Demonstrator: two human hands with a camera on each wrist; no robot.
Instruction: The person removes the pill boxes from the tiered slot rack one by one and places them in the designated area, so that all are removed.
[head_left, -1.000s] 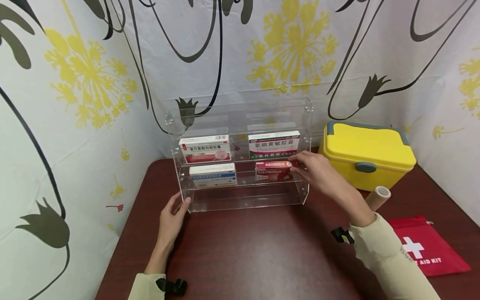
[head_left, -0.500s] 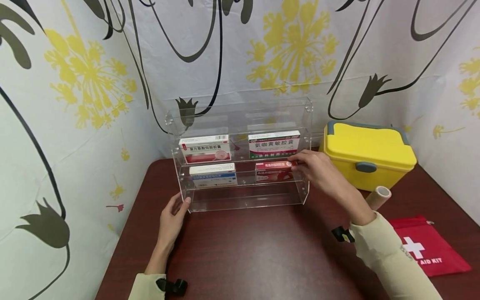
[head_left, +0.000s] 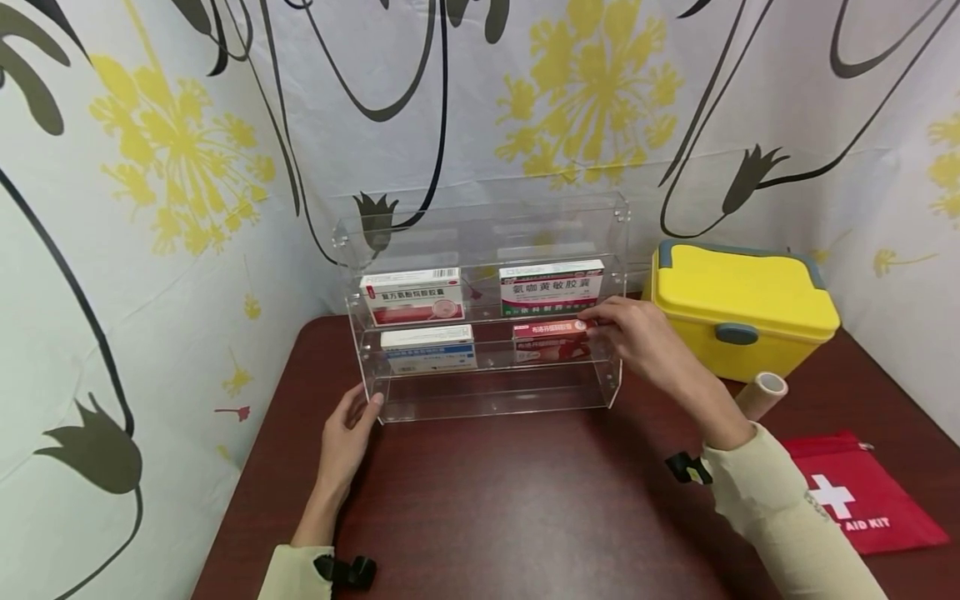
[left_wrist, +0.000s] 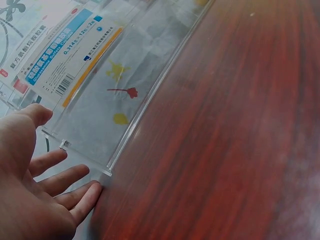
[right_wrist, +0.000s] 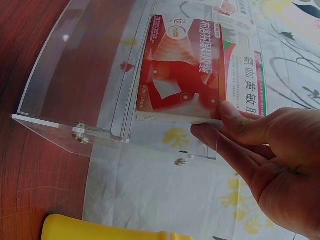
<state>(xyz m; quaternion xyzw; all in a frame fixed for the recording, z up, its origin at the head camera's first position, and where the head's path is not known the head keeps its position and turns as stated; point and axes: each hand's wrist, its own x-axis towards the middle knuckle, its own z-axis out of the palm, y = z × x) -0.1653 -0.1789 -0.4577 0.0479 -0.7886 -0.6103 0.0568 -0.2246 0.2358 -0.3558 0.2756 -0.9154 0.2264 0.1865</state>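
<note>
Medicine box (right_wrist: 187, 70), red, on the clear rack (head_left: 491, 405), lower filled shelf, a corner pinched by our right hand (head_left: 636, 333); our left hand (left_wrist: 32, 185), loosely spread, at the rack's side. Little has just shifted; we infer fine adjustment.

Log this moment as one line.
left hand: at lower left of clear rack | right hand: pinches red ibuprofen box on rack | yellow case: lid closed, right of rack

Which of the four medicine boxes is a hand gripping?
The red box at the right of the lower row. It alone is held, pinched at one corner by the right hand, and it alone has a mostly red front.
</note>
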